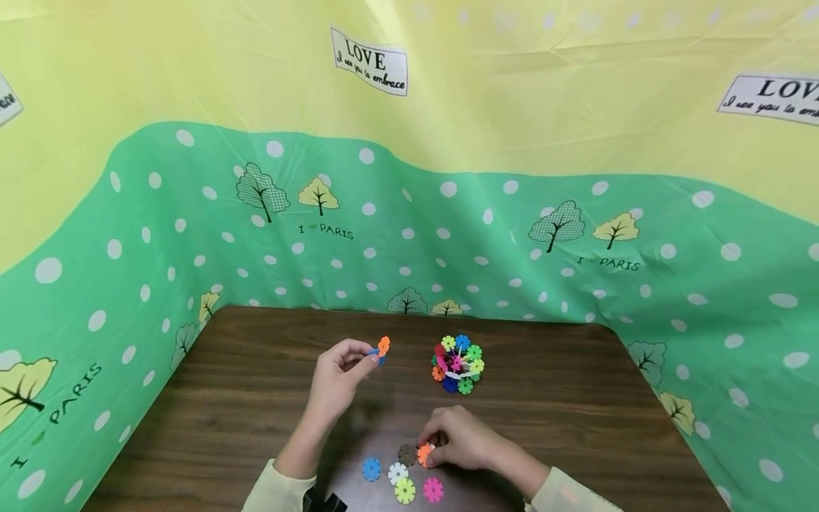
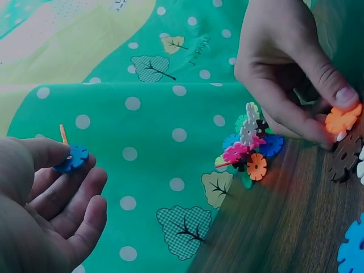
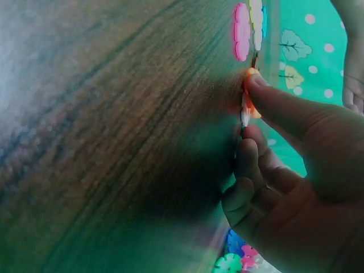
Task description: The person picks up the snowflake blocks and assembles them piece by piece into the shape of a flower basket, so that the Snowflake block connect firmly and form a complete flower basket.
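My left hand (image 1: pixel 339 373) is raised over the table and pinches a blue notched disc (image 2: pixel 75 160) between thumb and fingers. An orange notched disc (image 1: pixel 384 345) stands slotted into that blue one, edge-on in the left wrist view. Lower down, my right hand (image 1: pixel 466 437) pinches a second orange disc (image 2: pixel 343 119) close to the tabletop. Something white (image 3: pixel 245 111) shows just beneath that disc; how the two touch is hidden by the fingers. Beside the right hand lie a brown disc (image 1: pixel 407 454), a white disc (image 1: pixel 397 473), a yellow-green disc (image 1: pixel 404 491), a pink disc (image 1: pixel 433 489) and a blue disc (image 1: pixel 371 468).
A many-coloured cluster of joined notched discs (image 1: pixel 456 364) stands on the dark wooden table (image 1: pixel 256 405), beyond the right hand. Green and yellow printed cloth (image 1: pixel 409 213) hangs around the table's back and sides. A black object (image 1: pixel 325 502) is at the front edge, near the left sleeve.
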Tool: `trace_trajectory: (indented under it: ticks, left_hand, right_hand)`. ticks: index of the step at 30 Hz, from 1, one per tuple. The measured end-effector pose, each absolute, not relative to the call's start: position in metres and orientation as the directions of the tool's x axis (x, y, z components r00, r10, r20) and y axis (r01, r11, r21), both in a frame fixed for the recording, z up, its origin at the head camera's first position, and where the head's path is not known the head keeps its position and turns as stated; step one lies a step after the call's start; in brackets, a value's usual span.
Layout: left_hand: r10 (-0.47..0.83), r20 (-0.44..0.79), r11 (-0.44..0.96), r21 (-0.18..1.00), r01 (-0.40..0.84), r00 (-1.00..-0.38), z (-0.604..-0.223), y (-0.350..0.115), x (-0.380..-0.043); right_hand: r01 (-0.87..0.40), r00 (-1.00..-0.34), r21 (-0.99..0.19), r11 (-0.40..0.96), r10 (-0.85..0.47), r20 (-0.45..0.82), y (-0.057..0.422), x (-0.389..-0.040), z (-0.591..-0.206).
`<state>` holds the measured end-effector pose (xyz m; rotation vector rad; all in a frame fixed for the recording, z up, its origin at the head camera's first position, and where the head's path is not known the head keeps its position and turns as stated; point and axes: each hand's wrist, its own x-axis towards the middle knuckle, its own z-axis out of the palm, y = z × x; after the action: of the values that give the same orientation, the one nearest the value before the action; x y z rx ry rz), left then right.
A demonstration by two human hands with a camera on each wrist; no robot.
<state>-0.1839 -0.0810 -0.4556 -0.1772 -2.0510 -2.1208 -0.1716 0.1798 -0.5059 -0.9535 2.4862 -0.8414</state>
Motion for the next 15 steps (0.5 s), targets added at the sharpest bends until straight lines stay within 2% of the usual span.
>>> trace_trajectory:
  ticks: [9,15]
  left_hand:
    - [-0.021,0.188,-0.068,0.98,0.189,-0.982,-0.455,-0.082,-0.183]
    - [-0.012,0.124,-0.109,0.986,0.125,-0.992,-0.455,-0.082,-0.183]
  right_hand:
    - [-0.469,-0.732,-0.709,0.527,-0.681,-0.022,0.178,-0.179,-0.502]
    - [-0.404,-0.83,-0.832,0.379,-0.534,0.16,0.168,-0.193,-0.476]
